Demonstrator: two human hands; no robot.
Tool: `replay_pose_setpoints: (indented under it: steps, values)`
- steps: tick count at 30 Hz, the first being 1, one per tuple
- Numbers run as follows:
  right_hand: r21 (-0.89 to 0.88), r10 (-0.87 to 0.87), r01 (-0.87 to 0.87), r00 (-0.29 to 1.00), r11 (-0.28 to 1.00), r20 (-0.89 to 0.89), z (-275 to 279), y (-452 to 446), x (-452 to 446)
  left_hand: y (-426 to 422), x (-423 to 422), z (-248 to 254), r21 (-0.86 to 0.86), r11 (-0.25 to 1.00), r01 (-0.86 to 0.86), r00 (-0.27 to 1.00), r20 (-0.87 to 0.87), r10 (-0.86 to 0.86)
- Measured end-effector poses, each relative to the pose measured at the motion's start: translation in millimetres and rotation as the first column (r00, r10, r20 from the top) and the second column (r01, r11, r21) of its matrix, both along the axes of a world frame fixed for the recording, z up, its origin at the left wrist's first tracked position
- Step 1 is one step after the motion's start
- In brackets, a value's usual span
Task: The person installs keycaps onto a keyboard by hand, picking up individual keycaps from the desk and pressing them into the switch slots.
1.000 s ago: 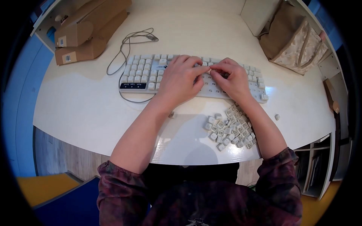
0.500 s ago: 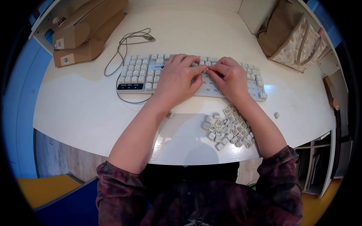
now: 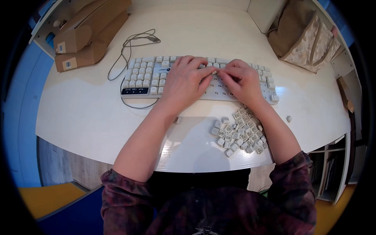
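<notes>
A white keyboard (image 3: 150,71) lies upside down to my view, with part of its lower right bare of caps and the switches showing. My left hand (image 3: 186,76) rests over its middle, fingers spread over the keys, index fingertip touching a small keycap (image 3: 214,72). From the other side, my right hand (image 3: 241,78) pinches at this same keycap with thumb and index finger. The switches under both hands are hidden. Nearer me, a pile of loose keycaps (image 3: 239,133) lies on the white desk (image 3: 90,121), many with their undersides up.
One keycap (image 3: 289,118) lies alone at the right, another loose cap (image 3: 177,120) beside my left forearm. The coiled cable (image 3: 126,49) sits behind the keyboard. Cardboard boxes (image 3: 84,39) stand at the back left, a brown bag (image 3: 303,41) at the back right.
My right hand has shifted slightly to the right, its fingertips a little further from the left index finger. The left hand stays in place; the view has moved slightly.
</notes>
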State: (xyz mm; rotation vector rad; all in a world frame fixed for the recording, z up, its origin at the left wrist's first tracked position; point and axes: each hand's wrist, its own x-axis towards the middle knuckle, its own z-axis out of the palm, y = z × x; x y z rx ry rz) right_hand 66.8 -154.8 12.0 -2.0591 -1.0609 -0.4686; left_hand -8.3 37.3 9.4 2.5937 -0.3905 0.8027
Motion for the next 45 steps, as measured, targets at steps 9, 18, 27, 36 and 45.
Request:
replay_pose_setpoints:
  steps: [9, 18, 27, 36, 45]
  values:
    - [0.250, 0.042, 0.103, 0.856, 0.963, -0.515, 0.8, -3.9, 13.1, -8.2, 5.6, -0.2, -0.019, 0.995, -0.102, 0.994, 0.038, 0.102]
    - [0.224, 0.048, 0.072, 0.872, 0.972, -0.486, 2.7, -4.5, 12.6, -7.1, 9.8, -2.9, 0.019, 0.996, -0.082, 0.995, 0.060, 0.080]
    - [0.197, 0.054, 0.037, 0.897, 0.980, -0.439, -2.1, -4.5, 14.1, -8.5, 11.5, -4.5, 0.105, 0.992, -0.072, 0.990, 0.130, 0.058]
    - [0.124, 0.047, 0.004, 0.912, 0.992, -0.408, -3.1, -3.4, 13.5, -10.5, 14.1, -4.3, 0.048, 0.998, -0.052, 0.993, 0.109, 0.046]
    - [0.140, 0.044, 0.017, 0.907, 0.990, -0.419, -2.8, -4.1, 13.9, -12.9, 7.7, -0.2, 0.028, 0.999, -0.043, 0.995, 0.089, 0.040]
